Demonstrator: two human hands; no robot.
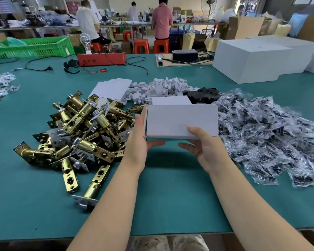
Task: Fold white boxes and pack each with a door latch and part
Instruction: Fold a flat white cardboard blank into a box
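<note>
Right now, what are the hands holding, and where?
A white box. The left hand grips its left end; the right hand pinches its near edge, thumb on top, fingers underneath.

A bare strip of green table (170, 196) ran toward the hands, hemmed by brass latches (83, 131) at left, bagged parts (272, 134) at right, white inserts (163, 87) behind.

Premises: factory packing workshop. Evidence: long green-covered table (170, 196) bearing bulk heap of brass door latches (83, 127), pile of clear bagged parts (272, 134); seated workers (161, 20) at rear benches.
</note>
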